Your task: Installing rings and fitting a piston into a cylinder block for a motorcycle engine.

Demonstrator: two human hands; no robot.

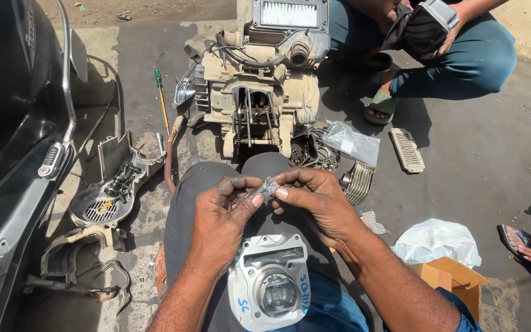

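Two hands pinch one small clear packet above the lap.

I see the left hand and right hand meeting fingertip to fingertip, each grip clenched on an end of the crinkled plastic packet. Its long axis runs left-low to right-high between the thumbs; neither hand is nearer. What it holds is too small to tell. Just below, a smooth grey metal cylinder block with a round bore rests on the thighs. Ahead on the ground stands a dusty, dull, cast engine; a green-handled screwdriver lies to its left.

One engine, one screwdriver, two hands.
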